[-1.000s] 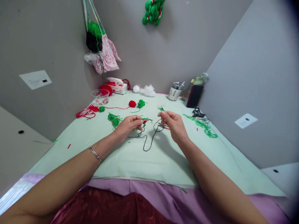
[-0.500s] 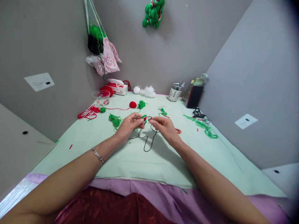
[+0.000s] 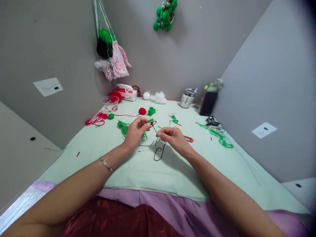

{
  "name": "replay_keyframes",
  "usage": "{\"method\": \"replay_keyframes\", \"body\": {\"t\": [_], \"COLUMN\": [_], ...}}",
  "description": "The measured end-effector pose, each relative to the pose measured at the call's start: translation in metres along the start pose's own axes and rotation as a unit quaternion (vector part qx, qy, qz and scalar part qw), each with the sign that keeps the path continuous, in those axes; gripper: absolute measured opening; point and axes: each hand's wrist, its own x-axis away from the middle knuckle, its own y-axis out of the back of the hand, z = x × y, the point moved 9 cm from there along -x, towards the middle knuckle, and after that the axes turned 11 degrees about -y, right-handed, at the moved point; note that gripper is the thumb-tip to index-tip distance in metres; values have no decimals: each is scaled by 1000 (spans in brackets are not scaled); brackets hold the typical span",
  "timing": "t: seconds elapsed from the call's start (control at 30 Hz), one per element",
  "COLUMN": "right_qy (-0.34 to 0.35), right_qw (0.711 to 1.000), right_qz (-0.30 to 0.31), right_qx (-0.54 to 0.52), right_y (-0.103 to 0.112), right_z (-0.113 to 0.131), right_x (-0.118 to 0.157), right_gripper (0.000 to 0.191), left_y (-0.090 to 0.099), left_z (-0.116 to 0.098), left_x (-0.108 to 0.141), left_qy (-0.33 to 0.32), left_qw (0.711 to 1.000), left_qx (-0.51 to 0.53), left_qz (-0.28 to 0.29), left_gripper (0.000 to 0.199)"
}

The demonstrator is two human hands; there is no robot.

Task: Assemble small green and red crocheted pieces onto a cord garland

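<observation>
Between its thumb and fingers, my left hand (image 3: pixel 136 131) pinches a small green and red knitted piece (image 3: pixel 152 122), partly covered by the fingertips. My right hand (image 3: pixel 172 136) is closed in a pinch on black yarn, lower and to the right. A stretch of the black yarn (image 3: pixel 158 154) runs between the hands and hangs in loops below them. Whether a needle is also in the right fingers is too small to tell. Green yarn bits (image 3: pixel 122 128) lie just left of my left hand.
Orange-handled scissors or cutter (image 3: pixel 189 139) lie beside my right hand. Red (image 3: pixel 142 111) and green yarn balls (image 3: pixel 151 111) sit behind. Further back stand a plastic tub (image 3: pixel 110 107), tissue box (image 3: pixel 128 94), pen tin (image 3: pixel 187 99) and phone (image 3: pixel 208 103). Green strands (image 3: pixel 218 134) lie right.
My right hand has moved slightly down and away from my left hand, drawing a strand taut between them. The hanging black loop has changed shape. The view has shifted slightly.
</observation>
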Motion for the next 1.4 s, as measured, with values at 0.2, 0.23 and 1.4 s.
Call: {"method": "replay_keyframes", "body": {"t": [0.2, 0.23, 1.4], "right_qy": [9, 21, 33], "right_qw": [997, 993, 960], "right_qz": [71, 112, -168], "right_qx": [32, 44, -219], "right_y": [-12, -19, 105], "right_z": [5, 9, -20], "right_x": [9, 14, -17], "right_gripper": [19, 18, 20], "left_y": [7, 11, 93], "left_z": [-2, -3, 2], "left_x": [-5, -8, -39], "left_qy": [-29, -34, -23], "left_qw": [999, 999, 945], "left_qx": [-18, -21, 218], "left_qz": [-6, -15, -243], "left_gripper": [14, 14, 8]}}
